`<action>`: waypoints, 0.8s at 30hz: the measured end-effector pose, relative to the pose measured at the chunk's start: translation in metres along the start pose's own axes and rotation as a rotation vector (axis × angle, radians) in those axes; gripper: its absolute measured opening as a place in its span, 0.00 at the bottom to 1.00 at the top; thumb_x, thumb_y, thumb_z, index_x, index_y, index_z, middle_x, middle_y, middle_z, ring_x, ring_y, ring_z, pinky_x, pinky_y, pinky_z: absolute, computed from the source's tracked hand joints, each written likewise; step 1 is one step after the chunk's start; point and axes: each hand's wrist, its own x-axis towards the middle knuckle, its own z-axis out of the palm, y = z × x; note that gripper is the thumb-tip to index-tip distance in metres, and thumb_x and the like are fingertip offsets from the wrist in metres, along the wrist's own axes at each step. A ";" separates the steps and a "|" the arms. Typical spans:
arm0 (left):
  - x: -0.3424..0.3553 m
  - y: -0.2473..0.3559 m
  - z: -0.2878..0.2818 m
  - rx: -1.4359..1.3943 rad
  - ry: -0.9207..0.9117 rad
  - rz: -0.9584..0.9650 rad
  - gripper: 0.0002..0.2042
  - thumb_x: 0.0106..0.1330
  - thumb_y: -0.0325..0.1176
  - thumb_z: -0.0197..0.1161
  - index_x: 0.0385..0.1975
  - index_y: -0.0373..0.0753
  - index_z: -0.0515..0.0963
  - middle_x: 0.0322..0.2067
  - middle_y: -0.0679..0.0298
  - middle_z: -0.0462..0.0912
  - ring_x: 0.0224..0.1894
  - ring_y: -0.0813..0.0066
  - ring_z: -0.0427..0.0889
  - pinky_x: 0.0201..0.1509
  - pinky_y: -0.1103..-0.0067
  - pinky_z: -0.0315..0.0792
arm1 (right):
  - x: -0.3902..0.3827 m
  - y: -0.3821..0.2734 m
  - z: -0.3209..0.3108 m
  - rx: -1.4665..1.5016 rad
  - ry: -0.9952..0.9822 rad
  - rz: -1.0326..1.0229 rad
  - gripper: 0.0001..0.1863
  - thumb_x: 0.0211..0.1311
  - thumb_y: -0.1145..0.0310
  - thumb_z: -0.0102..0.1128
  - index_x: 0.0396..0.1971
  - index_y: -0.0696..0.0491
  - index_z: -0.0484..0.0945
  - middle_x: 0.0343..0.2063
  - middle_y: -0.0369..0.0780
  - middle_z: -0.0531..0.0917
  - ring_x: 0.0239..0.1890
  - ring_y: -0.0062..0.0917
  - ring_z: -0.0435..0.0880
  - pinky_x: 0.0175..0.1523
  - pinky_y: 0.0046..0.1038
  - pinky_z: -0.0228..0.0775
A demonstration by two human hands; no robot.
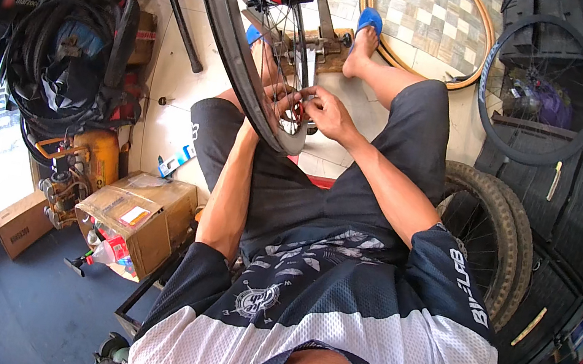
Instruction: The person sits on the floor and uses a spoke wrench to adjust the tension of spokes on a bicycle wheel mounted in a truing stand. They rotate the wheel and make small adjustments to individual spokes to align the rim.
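A bicycle wheel point(231, 45) with a black rim and dark spokes stands upright between my legs. Its red hub point(264, 1) sits in a metal truing stand point(323, 27). My right hand point(330, 114) is closed at the near end of the wheel, its fingertips pinching a small red tool point(298, 111) that looks like a spoke wrench. Partly behind the rim, my left hand point(279, 97) has its fingers curled together among the spokes, meeting the right fingertips. What the left fingers grip is hidden.
Tan tyre hoops point(484, 56) lie on the floor ahead. A loose rim point(484, 99) and knobby tyres point(516, 243) are at the right. On the left are bundled black tubes point(13, 70), a yellow compressor point(97, 156) and a cardboard box point(164, 199). A bicycle frame point(182, 29) stands far left.
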 end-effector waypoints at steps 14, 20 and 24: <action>-0.006 0.012 0.003 0.003 0.028 -0.073 0.14 0.67 0.38 0.73 0.39 0.31 0.85 0.21 0.68 0.79 0.21 0.84 0.72 0.22 0.81 0.63 | -0.013 -0.018 -0.004 -0.320 -0.028 -0.056 0.21 0.63 0.66 0.65 0.53 0.62 0.78 0.37 0.45 0.88 0.36 0.25 0.87 0.45 0.30 0.78; -0.006 0.021 0.009 -0.062 0.009 -0.086 0.16 0.67 0.42 0.73 0.42 0.34 0.85 0.23 0.71 0.79 0.24 0.85 0.72 0.26 0.82 0.63 | -0.004 0.007 -0.006 0.082 -0.019 0.060 0.17 0.68 0.71 0.62 0.53 0.62 0.78 0.35 0.46 0.89 0.39 0.24 0.88 0.43 0.28 0.79; -0.003 -0.001 0.002 -0.211 -0.054 -0.071 0.15 0.69 0.42 0.71 0.45 0.35 0.85 0.24 0.72 0.80 0.23 0.85 0.71 0.25 0.81 0.63 | -0.002 -0.001 -0.003 -0.065 0.005 0.130 0.18 0.68 0.68 0.67 0.53 0.62 0.77 0.35 0.45 0.89 0.39 0.25 0.88 0.44 0.28 0.79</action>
